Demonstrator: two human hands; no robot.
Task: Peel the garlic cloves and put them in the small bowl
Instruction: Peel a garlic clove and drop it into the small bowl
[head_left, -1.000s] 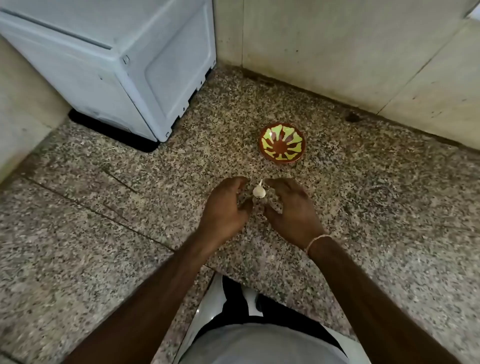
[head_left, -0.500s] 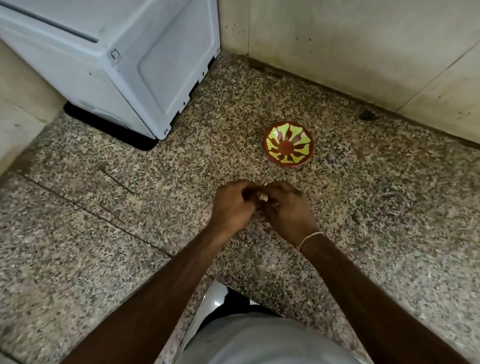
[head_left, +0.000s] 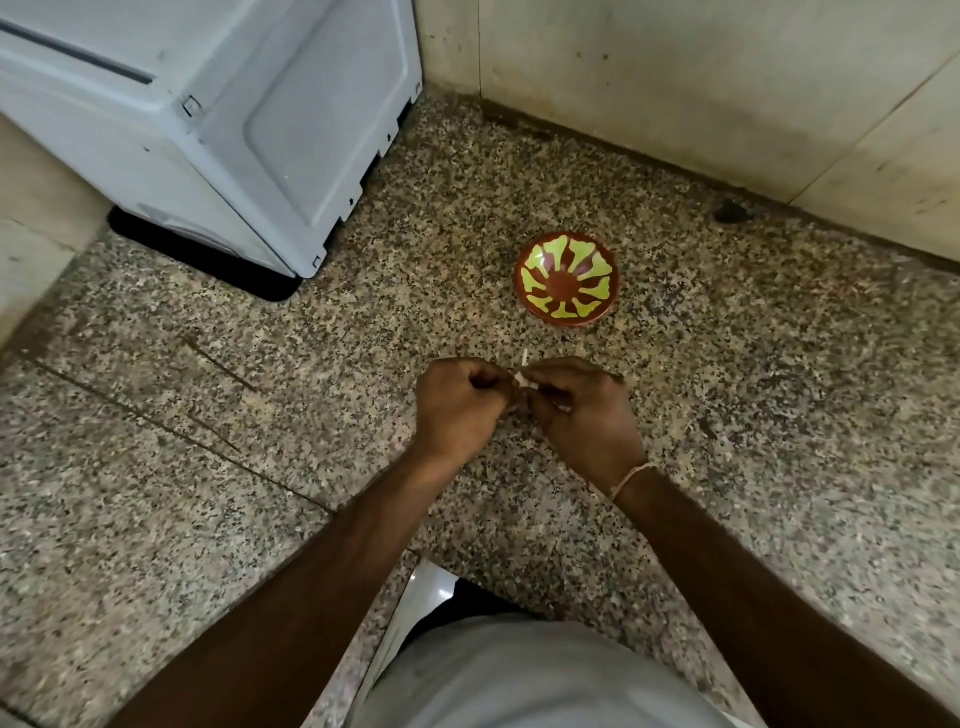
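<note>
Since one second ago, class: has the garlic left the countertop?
Yes. The garlic stood on the granite countertop just short of the small bowl; now the left hand and right hand pinch it above that spot.

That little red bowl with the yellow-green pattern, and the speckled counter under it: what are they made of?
The small red-brown bowl with yellow-green petals looks like glazed ceramic or glossy plastic; its rim shines. The grey-and-brown speckled counter looks like polished granite, judging by its grainy flecks and seams.

Garlic (head_left: 523, 378) mostly hidden between hands
</note>
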